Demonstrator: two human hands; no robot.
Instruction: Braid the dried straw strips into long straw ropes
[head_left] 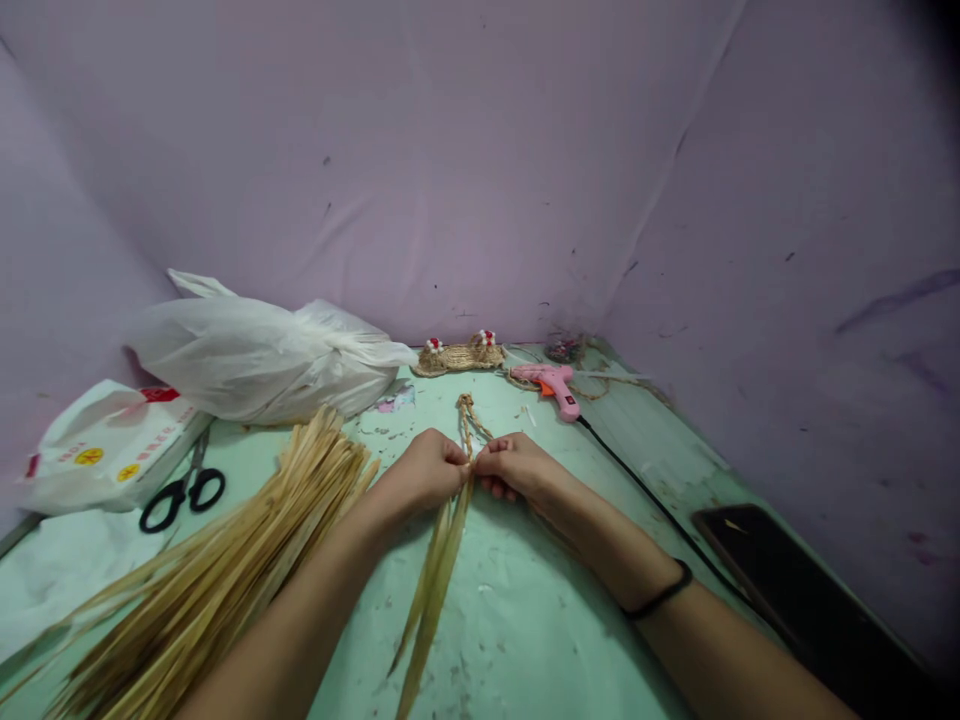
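Observation:
A straw braid (466,418) lies on the table in front of me, with a knotted or looped far end. My left hand (436,468) pinches it at its near end. Close beside, my right hand (517,465) is also closed on the braid, its fingertips nearly touching the left ones. Loose flat straw strips (439,570) trail from between the fingers toward me. Left of my left forearm spreads a thick bundle of dry straw (247,540). The exact crossing of strands at the fingertips is hidden.
A pink glue gun (551,385) with a black cord lies at the back right. Woven straw pieces with red-and-white beads (459,358) stand by the wall. Black-handled scissors (184,495), a white plastic bag (262,350) and a printed packet (112,445) sit left. A dark phone-like slab (795,580) lies right.

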